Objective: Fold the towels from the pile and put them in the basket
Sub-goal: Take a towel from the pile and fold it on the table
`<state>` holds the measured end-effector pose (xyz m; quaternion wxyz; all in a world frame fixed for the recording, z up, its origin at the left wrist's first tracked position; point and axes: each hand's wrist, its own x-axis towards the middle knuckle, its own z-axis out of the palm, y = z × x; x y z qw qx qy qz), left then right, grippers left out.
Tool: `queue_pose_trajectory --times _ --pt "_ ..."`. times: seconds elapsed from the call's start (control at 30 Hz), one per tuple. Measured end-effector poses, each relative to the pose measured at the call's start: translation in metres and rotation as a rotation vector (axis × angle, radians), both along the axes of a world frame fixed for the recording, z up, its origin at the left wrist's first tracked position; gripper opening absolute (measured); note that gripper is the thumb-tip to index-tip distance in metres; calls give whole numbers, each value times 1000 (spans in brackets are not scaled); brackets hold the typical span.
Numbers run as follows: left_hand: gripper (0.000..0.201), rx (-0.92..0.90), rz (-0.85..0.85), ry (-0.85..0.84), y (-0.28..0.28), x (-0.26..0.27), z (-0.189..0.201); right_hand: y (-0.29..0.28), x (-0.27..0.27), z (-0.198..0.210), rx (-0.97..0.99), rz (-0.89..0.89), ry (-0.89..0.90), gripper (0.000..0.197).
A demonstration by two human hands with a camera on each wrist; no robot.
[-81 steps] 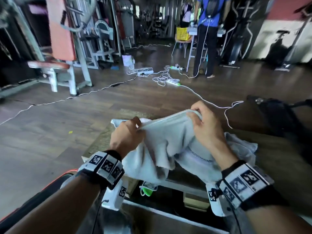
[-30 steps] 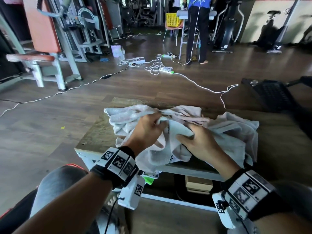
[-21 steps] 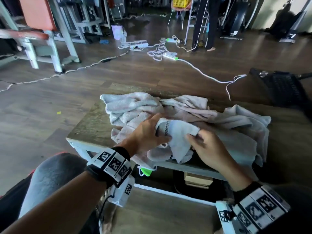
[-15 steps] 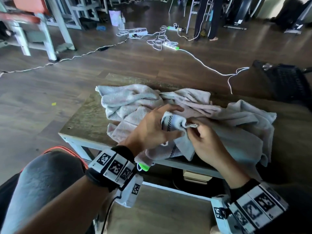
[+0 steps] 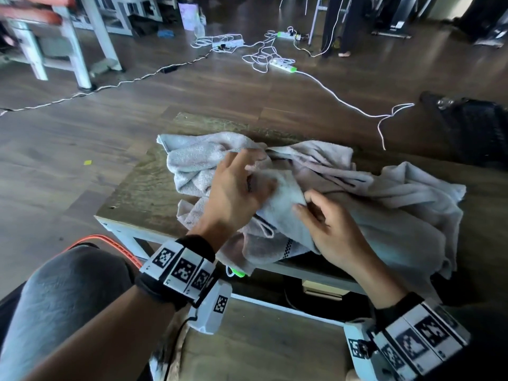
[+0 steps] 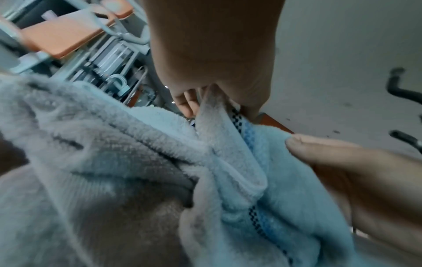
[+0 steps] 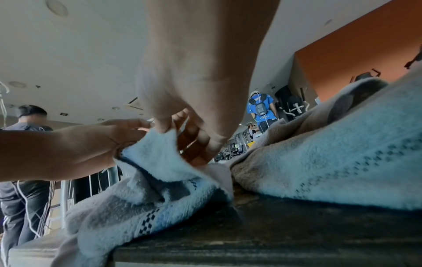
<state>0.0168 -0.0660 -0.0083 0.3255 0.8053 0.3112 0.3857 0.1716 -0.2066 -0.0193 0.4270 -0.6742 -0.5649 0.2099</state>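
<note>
A pile of pale towels (image 5: 324, 166) lies crumpled on the wooden table (image 5: 143, 193). On top, near the front edge, is a light towel with a dark checked stripe (image 5: 280, 210). My left hand (image 5: 255, 177) lies over its left side and pinches a fold of it (image 6: 212, 101) between thumb and fingers. My right hand (image 5: 302, 202) pinches a corner of the same towel (image 7: 160, 144) just to the right of the left hand. Part of this towel hangs over the table's front edge. A dark mesh basket (image 5: 472, 127) stands on the floor at the far right.
White power cords and strips (image 5: 280, 61) trail across the wooden floor beyond the table. Gym benches and frames (image 5: 68, 37) stand at the far left. A person's legs (image 5: 341, 23) show at the back. My knee (image 5: 68, 298) is at the lower left.
The towel, held up stretched between both hands earlier, has come down onto the pile. Both hands have drawn close together on it near the front edge.
</note>
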Motion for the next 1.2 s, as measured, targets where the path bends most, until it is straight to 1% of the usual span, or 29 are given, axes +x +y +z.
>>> queue_pose_trajectory --times 0.03,0.1,0.13,0.17,0.23,0.3,0.4,0.47,0.53,0.6,0.67,0.7,0.77,0.83,0.93,1.0,1.1,1.2 --pt "41 135 -43 39 0 1 0 0 -1 2 22 -4 4 24" --pt "47 393 -168 125 -6 4 2 1 -3 4 59 26 -6 16" --pt "44 453 -228 166 -9 4 2 2 -5 6 68 49 -8 13" --pt "40 455 -269 197 -12 3 -2 2 -7 6 73 69 -4 12" --pt "33 388 -271 237 -13 -3 -9 2 -9 6 86 84 -3 12" --pt "24 352 -209 228 -10 -13 -12 0 -8 6 84 75 -25 12" --pt "16 337 -75 158 -3 -30 -5 -2 -2 4 25 59 -100 9" --pt "11 320 45 158 2 -40 0 -4 6 -3 -48 24 -194 5" --pt "13 293 152 150 8 -51 1 -6 14 -9 -74 -31 -282 2" --pt "17 228 208 125 13 -60 -2 -8 21 -11 -60 -99 -333 3" --pt "18 156 222 122 12 -65 -2 -9 25 -10 -20 -185 -364 9" --pt "19 131 200 127 10 -66 -3 -9 26 -10 1 -224 -369 11" --pt "20 56 98 132 6 -67 -3 -8 26 -8 44 -276 -350 15" --pt "16 7 -4 135 3 -67 -3 -7 24 -7 100 -276 -306 17" --pt "7 30 -41 139 1 -69 -4 -6 20 -4 161 -233 -247 18" --pt "10 34 10 94 2 -71 -1 -5 22 -6 157 -223 -218 17" --pt "18 91 200 0 11 -75 3 -4 27 -6 146 -243 -236 17" --pt "21 55 318 -103 17 -76 6 -5 29 -5 78 -262 -386 18"
